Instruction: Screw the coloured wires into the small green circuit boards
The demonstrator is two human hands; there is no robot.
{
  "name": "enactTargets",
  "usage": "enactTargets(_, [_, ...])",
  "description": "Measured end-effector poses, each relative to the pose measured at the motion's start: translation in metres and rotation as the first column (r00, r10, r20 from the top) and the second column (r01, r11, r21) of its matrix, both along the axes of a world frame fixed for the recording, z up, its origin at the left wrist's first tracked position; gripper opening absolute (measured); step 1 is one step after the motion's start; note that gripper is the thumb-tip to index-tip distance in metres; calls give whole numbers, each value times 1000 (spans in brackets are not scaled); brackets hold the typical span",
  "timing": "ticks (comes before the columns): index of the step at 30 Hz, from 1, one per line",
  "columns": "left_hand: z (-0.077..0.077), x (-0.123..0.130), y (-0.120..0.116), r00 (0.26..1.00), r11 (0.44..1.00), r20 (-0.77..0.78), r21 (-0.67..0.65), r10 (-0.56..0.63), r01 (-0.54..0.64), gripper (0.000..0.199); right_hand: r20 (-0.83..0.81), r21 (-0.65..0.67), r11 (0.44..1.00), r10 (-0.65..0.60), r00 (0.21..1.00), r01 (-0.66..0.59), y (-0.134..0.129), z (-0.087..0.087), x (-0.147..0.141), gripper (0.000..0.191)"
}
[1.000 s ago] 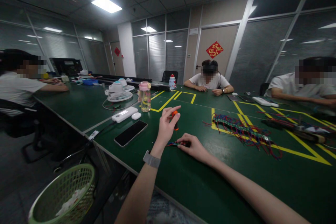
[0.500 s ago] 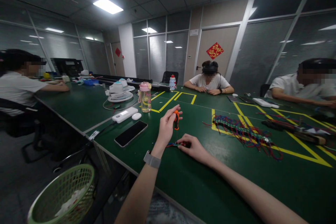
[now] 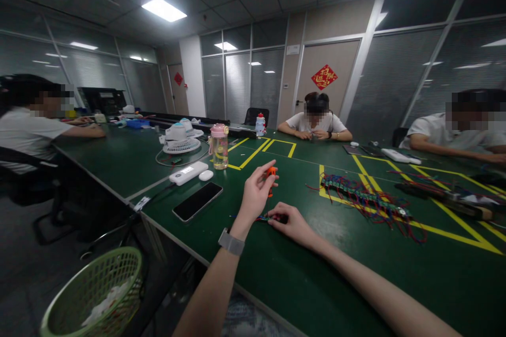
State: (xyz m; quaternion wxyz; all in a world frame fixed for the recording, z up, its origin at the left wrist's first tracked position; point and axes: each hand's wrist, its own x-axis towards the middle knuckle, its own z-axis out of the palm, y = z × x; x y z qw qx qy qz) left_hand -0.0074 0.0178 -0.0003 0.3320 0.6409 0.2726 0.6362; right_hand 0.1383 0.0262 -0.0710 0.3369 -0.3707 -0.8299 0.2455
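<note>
My left hand (image 3: pixel 258 189), a grey band at its wrist, is closed around the orange and black handle of a screwdriver (image 3: pixel 272 171). The screwdriver stands about upright, its thin shaft pointing down at a small green circuit board (image 3: pixel 262 218) with wires. Whether the tip touches the board I cannot make out. Resting on the table, my right hand (image 3: pixel 291 221) pinches the board's right end between thumb and fingers. Part of the board is hidden behind the left wrist and the right fingertips.
Left of my hands lie a black phone (image 3: pixel 197 201), a white power strip (image 3: pixel 188 172) and a pink-lidded bottle (image 3: pixel 219 146). Wired circuit boards (image 3: pixel 361 194) lie in a row at right. A green basket (image 3: pixel 128 268) stands below the table edge. Several people sit around the table.
My left hand has shifted slightly right, and its fingers have turned further round the screwdriver handle, covering more of it. My right hand stays in place on the board.
</note>
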Motion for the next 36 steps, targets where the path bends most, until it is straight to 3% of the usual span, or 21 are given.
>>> enactTargets(4, [2, -2, -2, 965, 969, -114, 109, 236, -224, 34, 0, -6, 1000, -5, 1000, 5, -1, 1, 0, 16])
enactTargets(6, [2, -2, -3, 976, 979, -109, 98, 187, -177, 34, -1, -2, 1000, 0, 1000, 0, 0, 1, 0, 16])
enactTargets(10, [0, 1, -1, 999, 999, -7, -9, -48, 47, 40, 1, -2, 1000, 2, 1000, -2, 0, 1, -1, 16])
enactTargets(12, [-1, 1, -1, 1000, 1000, -4, -13, -16, 16, 39, 2, -5, 1000, 0, 1000, 0, 0, 1, -1, 16])
enactTargets(16, [0, -1, -1, 982, 984, -98, 82, 164, -156, 30, 2, -4, 1000, 0, 1000, 0, -1, 2, -1, 16])
enactTargets(22, [-1, 1, 1, 999, 998, 16, -34, -46, 46, 41, -19, -7, 1000, 3, 1000, -3, 0, 1, -1, 16])
enactTargets(24, [-2, 1, 1, 1000, 1000, 6, -26, 9, -9, 41, -16, -6, 1000, 0, 1000, 0, 0, 0, -1, 16])
enactTargets(28, [-1, -2, 0, 967, 967, -83, 113, 240, -230, 30, -8, 1, 1000, -2, 1000, 2, 0, 0, 0, 17])
enactTargets(33, [-1, -2, 2, 996, 996, 13, 33, 84, -84, 33, 1, 2, 1000, 2, 1000, -2, 0, 1, 0, 17])
enactTargets(36, [-1, -3, 2, 978, 976, -25, 66, 208, -206, 29, 11, 4, 1000, -4, 1000, 4, -1, 2, 0, 16])
